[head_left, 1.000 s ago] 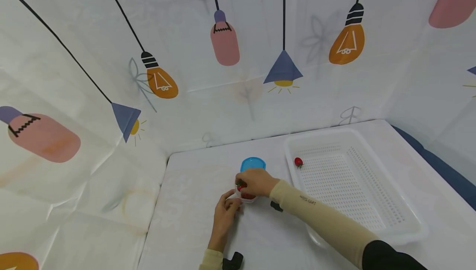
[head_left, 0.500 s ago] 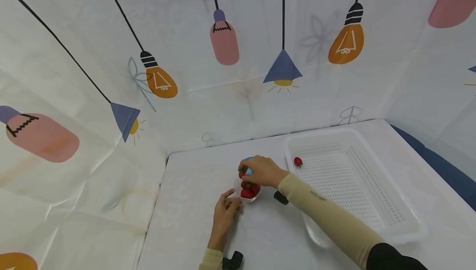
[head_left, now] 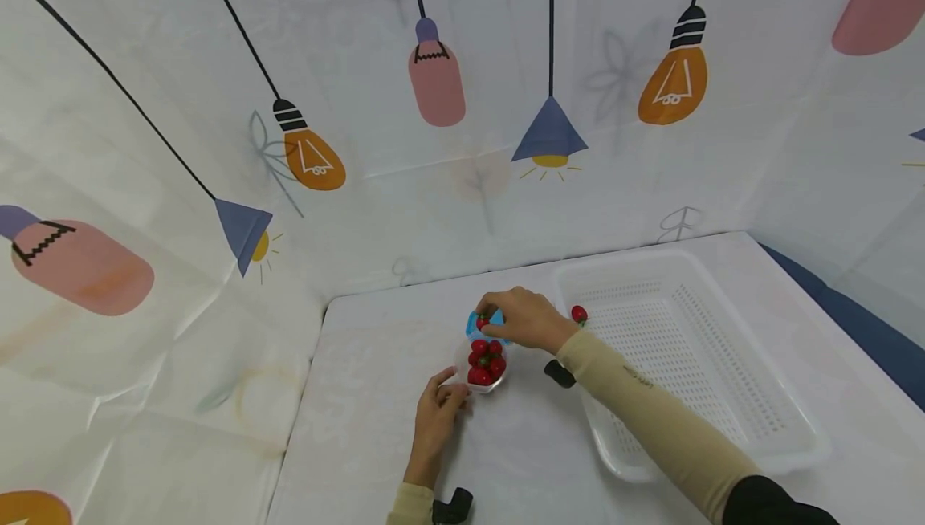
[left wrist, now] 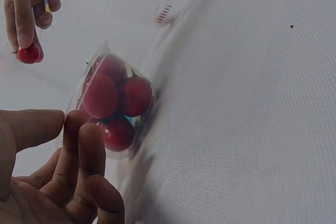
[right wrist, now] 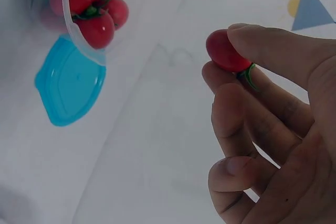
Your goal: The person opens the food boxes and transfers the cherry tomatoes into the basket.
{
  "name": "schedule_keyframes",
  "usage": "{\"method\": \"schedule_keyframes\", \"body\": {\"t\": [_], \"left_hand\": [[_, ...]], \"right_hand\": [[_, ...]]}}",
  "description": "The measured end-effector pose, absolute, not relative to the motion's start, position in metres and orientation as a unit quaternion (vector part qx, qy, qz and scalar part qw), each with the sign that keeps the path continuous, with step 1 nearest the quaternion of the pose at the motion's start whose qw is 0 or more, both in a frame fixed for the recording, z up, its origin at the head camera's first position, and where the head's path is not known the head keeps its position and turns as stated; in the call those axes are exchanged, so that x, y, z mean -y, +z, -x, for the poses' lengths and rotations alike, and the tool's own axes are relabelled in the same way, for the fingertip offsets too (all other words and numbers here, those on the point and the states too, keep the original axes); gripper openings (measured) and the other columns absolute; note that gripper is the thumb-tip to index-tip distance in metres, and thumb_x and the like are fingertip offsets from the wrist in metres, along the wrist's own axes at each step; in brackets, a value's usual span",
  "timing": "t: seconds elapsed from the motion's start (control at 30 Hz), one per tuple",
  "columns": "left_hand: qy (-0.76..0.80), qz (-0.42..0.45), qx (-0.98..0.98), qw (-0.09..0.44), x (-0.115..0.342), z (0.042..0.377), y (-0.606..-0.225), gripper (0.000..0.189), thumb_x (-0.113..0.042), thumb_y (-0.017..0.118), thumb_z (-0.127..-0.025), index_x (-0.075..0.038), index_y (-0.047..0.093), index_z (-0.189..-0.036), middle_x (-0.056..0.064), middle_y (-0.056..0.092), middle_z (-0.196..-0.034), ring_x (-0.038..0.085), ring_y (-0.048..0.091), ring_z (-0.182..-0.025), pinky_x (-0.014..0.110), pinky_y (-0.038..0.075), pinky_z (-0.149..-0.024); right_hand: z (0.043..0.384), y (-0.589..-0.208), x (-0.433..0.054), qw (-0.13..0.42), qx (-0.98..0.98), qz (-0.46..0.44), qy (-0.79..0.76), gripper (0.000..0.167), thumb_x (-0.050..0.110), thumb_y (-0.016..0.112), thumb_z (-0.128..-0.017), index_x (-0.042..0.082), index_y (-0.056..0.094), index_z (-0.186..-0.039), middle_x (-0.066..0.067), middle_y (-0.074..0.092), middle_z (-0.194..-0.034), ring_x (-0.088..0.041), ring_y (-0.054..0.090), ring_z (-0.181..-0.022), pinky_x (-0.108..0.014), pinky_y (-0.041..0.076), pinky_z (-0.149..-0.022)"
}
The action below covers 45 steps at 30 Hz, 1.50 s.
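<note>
With thumb and fingertips, my right hand (head_left: 523, 318) pinches one red cherry tomato (right wrist: 223, 50) by its sides, its green stem still on. It hovers above the blue lid (right wrist: 73, 85), beyond the clear plastic tub (left wrist: 86, 85). Several cherry tomatoes (left wrist: 102, 97) fill the tub, some with green stems. My left hand (head_left: 436, 422) is at the tub's near left side. In the left wrist view its thumb and index finger pinch the tub's rim, while the other fingers curl loosely below.
A large white perforated basket (head_left: 776, 376) stands to the right on the white-covered table (head_left: 361, 429), partly behind my right forearm. One cherry tomato (head_left: 579, 315) lies in its far left corner. A curtain printed with lamps (head_left: 448, 212) closes off the back and sides.
My right hand has lifted from the tub with a cherry tomato and moved away, back and slightly right, to over the blue lid. The left hand keeps its place.
</note>
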<state>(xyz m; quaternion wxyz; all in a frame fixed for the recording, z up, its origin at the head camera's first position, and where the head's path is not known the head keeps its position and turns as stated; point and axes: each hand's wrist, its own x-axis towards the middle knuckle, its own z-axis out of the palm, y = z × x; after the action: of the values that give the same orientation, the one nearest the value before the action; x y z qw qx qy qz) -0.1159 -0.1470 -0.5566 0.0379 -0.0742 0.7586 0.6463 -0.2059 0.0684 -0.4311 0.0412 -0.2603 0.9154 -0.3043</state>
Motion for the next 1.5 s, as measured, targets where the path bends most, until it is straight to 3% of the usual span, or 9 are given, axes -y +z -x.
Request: {"method": "schedule_keyframes", "body": {"t": [0.47,0.8,1.2,1.5], "left_hand": [[0.639,0.084,-0.763,0.041,0.15,0.116,-0.558,0.046,-0.025,0.065,-0.101,-0.008,0.053,-0.141,0.008,0.073,-0.104,0.025,0.068,-0.09,0.03,0.047,-0.077],[0.635,0.078,-0.767,0.039,0.152,0.115,-0.558,0.047,-0.028,0.064,-0.101,-0.009,0.052,-0.142,0.006,0.073,-0.104,0.024,0.067,-0.091,0.033,0.048,-0.08],[0.637,0.079,-0.765,0.044,0.151,0.118,-0.558,0.044,-0.025,0.062,-0.102,-0.009,0.052,-0.142,0.006,0.073,-0.105,0.023,0.067,-0.093,0.034,0.047,-0.085],[0.632,0.074,-0.771,0.042,0.151,0.119,-0.56,0.043,-0.024,0.061,-0.103,-0.009,0.052,-0.142,0.005,0.073,-0.105,0.022,0.067,-0.092,0.034,0.047,-0.086]], "right_hand": [[0.212,-0.428,-0.086,-0.007,-0.906,0.262,-0.333,0.031,0.028,0.072,-0.096,0.016,0.07,-0.125,0.005,0.072,-0.107,-0.012,0.059,-0.078,-0.029,0.051,-0.067],[0.215,-0.424,-0.101,-0.016,-0.906,0.232,-0.353,0.025,0.028,0.071,-0.096,0.018,0.068,-0.119,-0.001,0.074,-0.107,-0.018,0.064,-0.086,-0.034,0.054,-0.073],[0.225,-0.431,-0.125,-0.029,-0.917,0.213,-0.337,0.026,0.031,0.07,-0.097,0.018,0.069,-0.121,-0.001,0.074,-0.108,-0.018,0.063,-0.085,-0.036,0.052,-0.072],[0.227,-0.43,-0.142,-0.038,-0.916,0.19,-0.351,0.035,0.032,0.068,-0.098,0.018,0.062,-0.13,-0.005,0.073,-0.113,-0.016,0.06,-0.068,-0.034,0.048,-0.053]]}}
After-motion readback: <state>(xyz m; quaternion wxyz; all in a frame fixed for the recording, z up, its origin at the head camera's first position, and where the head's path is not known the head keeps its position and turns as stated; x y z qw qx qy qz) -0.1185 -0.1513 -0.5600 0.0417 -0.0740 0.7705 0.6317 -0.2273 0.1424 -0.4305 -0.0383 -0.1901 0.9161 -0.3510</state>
